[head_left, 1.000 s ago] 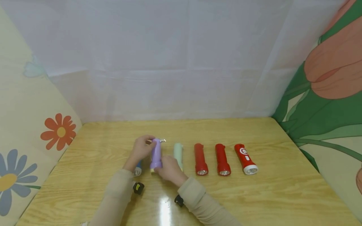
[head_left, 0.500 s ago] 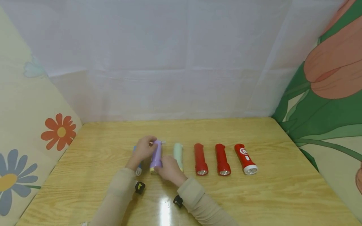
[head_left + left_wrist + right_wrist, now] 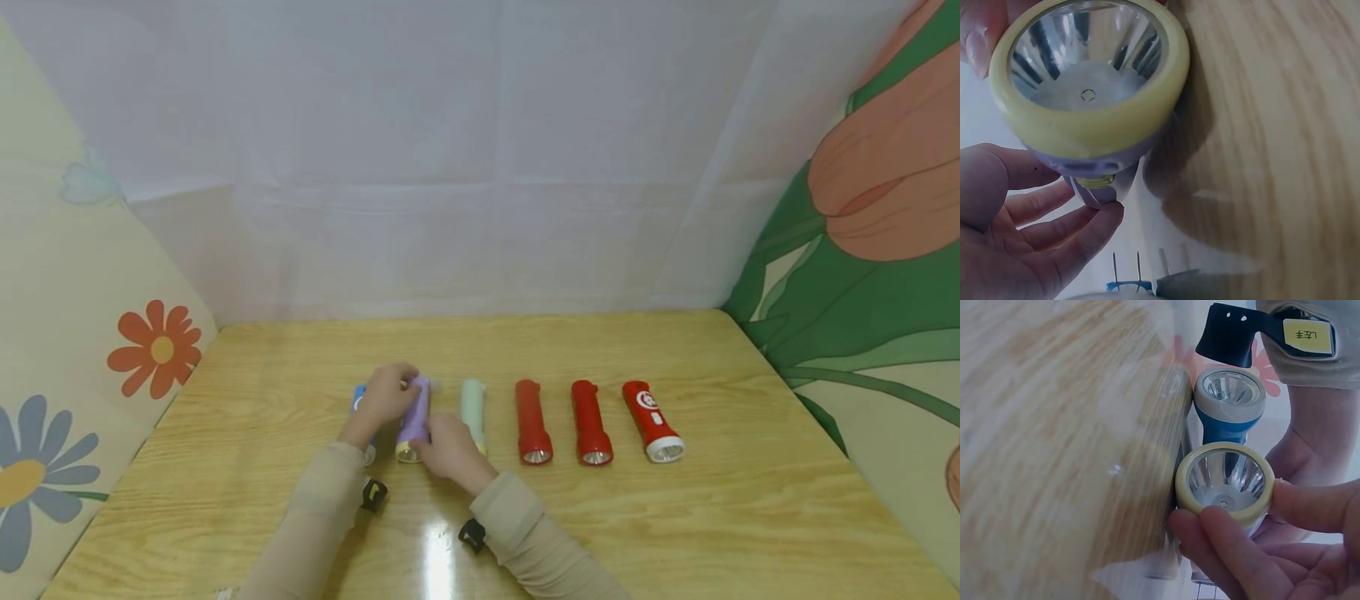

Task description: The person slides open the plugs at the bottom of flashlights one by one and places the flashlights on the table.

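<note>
Both hands are on a purple flashlight (image 3: 412, 419) with a pale yellow rim around its clear lens. My left hand (image 3: 386, 395) grips it near the tail, its fingers curled around the purple body in the left wrist view. At the head end, my right hand (image 3: 450, 450) pinches the yellow rim (image 3: 1262, 464) between thumb and fingers. The flashlight lies close over the wooden table (image 3: 712, 517), lens toward the person. A blue flashlight (image 3: 360, 400) with a whitish rim is partly hidden behind the left hand and wrist.
To the right, a mint green flashlight (image 3: 472, 408) is partly covered by the right hand. Farther right lie two plain red flashlights (image 3: 532, 421) and a red one with a white rim (image 3: 649, 419). A white cloth backdrop (image 3: 480, 167) hangs behind the table.
My left hand has shifted slightly right and toward the person, with the flashlight's tail coming down. The metal piece at its tail shows less; more of the lens and blue flashlight shows.
</note>
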### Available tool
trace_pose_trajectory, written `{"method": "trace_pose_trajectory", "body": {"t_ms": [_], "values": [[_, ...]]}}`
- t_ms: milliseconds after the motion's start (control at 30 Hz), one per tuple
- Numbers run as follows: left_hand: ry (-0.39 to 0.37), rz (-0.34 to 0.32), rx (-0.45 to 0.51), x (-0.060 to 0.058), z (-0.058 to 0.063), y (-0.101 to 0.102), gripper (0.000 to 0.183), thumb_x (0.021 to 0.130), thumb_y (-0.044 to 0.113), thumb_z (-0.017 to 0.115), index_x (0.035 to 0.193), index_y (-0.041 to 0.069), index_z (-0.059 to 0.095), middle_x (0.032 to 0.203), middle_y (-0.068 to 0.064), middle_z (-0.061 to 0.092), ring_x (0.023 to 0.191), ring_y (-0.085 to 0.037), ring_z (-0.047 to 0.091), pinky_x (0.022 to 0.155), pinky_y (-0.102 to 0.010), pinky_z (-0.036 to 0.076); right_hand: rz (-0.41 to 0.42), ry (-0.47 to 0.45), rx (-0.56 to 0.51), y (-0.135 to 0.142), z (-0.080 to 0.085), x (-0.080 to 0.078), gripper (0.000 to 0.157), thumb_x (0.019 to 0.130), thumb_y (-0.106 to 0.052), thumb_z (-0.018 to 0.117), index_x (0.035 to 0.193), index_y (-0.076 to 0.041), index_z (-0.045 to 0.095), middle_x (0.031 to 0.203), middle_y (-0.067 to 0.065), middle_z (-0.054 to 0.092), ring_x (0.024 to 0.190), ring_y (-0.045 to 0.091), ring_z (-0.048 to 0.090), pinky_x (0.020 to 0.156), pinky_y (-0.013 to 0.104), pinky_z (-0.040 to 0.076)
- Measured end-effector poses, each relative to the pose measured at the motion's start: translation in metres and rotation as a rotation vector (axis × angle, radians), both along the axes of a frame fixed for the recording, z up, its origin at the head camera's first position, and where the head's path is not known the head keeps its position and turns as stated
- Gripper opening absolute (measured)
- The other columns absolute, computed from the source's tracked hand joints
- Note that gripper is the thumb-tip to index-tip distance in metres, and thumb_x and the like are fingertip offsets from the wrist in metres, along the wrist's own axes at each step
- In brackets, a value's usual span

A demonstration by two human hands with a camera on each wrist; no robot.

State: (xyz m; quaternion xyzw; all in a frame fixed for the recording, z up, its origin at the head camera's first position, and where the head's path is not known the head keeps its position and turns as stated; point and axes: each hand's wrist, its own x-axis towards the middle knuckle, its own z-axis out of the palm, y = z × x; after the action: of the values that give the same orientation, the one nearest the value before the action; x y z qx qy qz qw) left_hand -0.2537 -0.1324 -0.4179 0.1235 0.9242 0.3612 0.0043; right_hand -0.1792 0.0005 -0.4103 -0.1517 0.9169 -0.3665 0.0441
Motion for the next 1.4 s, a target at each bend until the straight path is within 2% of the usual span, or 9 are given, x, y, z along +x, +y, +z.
{"method": "trace_pose_trajectory", "body": {"t_ms": [333, 633, 800, 900, 967, 1033, 1200, 1267, 1400], "values": [[-0.042, 0.006, -0.032, 0.001, 0.004, 0.004, 0.030, 0.084, 0.002, 0.059, 0.110, -0.011, 0.057, 0.107, -0.028, 0.059, 0.096, -0.040, 0.059, 0.080, -0.044, 0.051, 0.002, -0.027, -0.005, 0.001, 0.000, 0.000, 0.021, 0.084, -0.013, 0.064, 0.068, -0.005, 0.053, 0.058, -0.002, 0.044, 0.049, 0.008, 0.040, 0.043, 0.020, 0.036], [-0.035, 0.008, -0.042, 0.001, 0.000, 0.004, 0.032, 0.085, 0.003, 0.058, 0.114, -0.011, 0.056, 0.112, -0.028, 0.058, 0.100, -0.041, 0.058, 0.083, -0.046, 0.049, 0.011, -0.013, 0.044, 0.005, 0.007, 0.004, 0.017, 0.085, -0.012, 0.062, 0.071, -0.004, 0.056, 0.059, -0.001, 0.046, 0.048, 0.009, 0.042, 0.042, 0.020, 0.038], [-0.011, -0.005, -0.055, 0.001, -0.001, 0.004, 0.034, 0.085, 0.004, 0.057, 0.116, -0.010, 0.055, 0.112, -0.028, 0.058, 0.100, -0.040, 0.057, 0.084, -0.047, 0.048, 0.008, -0.027, 0.026, 0.009, 0.012, 0.006, 0.015, 0.086, -0.013, 0.061, 0.088, 0.001, 0.063, 0.067, 0.005, 0.058, 0.046, 0.009, 0.047, 0.043, 0.020, 0.041], [-0.006, -0.016, -0.057, 0.003, -0.001, 0.004, 0.036, 0.086, 0.005, 0.057, 0.118, -0.010, 0.053, 0.114, -0.028, 0.057, 0.102, -0.041, 0.056, 0.086, -0.047, 0.047, 0.013, -0.029, -0.017, 0.012, 0.013, 0.007, 0.027, 0.086, -0.012, 0.061, 0.107, 0.003, 0.062, 0.086, 0.015, 0.066, 0.060, 0.016, 0.061, 0.053, 0.023, 0.049], [-0.001, -0.020, -0.053, 0.004, 0.000, 0.003, 0.037, 0.086, 0.006, 0.057, 0.119, -0.010, 0.053, 0.117, -0.028, 0.056, 0.105, -0.041, 0.055, 0.089, -0.048, 0.045, 0.018, -0.018, -0.048, 0.015, 0.013, 0.007, 0.030, 0.086, -0.012, 0.061, 0.112, 0.003, 0.060, 0.093, 0.017, 0.066, 0.071, 0.021, 0.064, 0.059, 0.026, 0.052], [0.003, -0.023, -0.054, 0.005, 0.001, 0.003, 0.038, 0.087, 0.007, 0.057, 0.120, -0.010, 0.052, 0.118, -0.028, 0.055, 0.098, -0.039, 0.057, 0.088, -0.048, 0.045, 0.020, 0.002, -0.067, 0.019, 0.013, 0.007, 0.030, 0.086, -0.012, 0.062, 0.112, 0.002, 0.061, 0.098, 0.018, 0.066, 0.082, 0.024, 0.065, 0.067, 0.028, 0.053], [0.015, -0.026, -0.042, 0.012, 0.006, 0.003, 0.039, 0.088, 0.012, 0.056, 0.122, -0.008, 0.052, 0.120, -0.027, 0.054, 0.097, -0.039, 0.057, 0.086, -0.049, 0.046, 0.020, 0.022, -0.104, 0.029, 0.014, 0.008, 0.030, 0.086, -0.016, 0.064, 0.110, 0.002, 0.061, 0.096, 0.014, 0.066, 0.081, 0.021, 0.064, 0.066, 0.025, 0.051], [0.022, -0.026, -0.020, 0.016, 0.008, 0.003, 0.038, 0.089, 0.013, 0.056, 0.121, -0.007, 0.053, 0.120, -0.026, 0.054, 0.105, -0.041, 0.054, 0.085, -0.051, 0.046, 0.017, 0.018, -0.114, 0.033, 0.015, 0.009, 0.033, 0.085, -0.018, 0.064, 0.110, 0.002, 0.061, 0.095, 0.013, 0.066, 0.080, 0.020, 0.064, 0.065, 0.024, 0.051], [0.037, -0.012, 0.046, 0.024, 0.012, 0.004, 0.033, 0.090, 0.016, 0.057, 0.117, -0.003, 0.056, 0.116, -0.021, 0.057, 0.104, -0.037, 0.054, 0.084, -0.050, 0.047, 0.010, 0.004, -0.138, 0.041, 0.019, 0.013, 0.037, 0.085, -0.023, 0.066, 0.110, 0.003, 0.061, 0.091, 0.011, 0.066, 0.076, 0.018, 0.063, 0.059, 0.022, 0.050]]}}
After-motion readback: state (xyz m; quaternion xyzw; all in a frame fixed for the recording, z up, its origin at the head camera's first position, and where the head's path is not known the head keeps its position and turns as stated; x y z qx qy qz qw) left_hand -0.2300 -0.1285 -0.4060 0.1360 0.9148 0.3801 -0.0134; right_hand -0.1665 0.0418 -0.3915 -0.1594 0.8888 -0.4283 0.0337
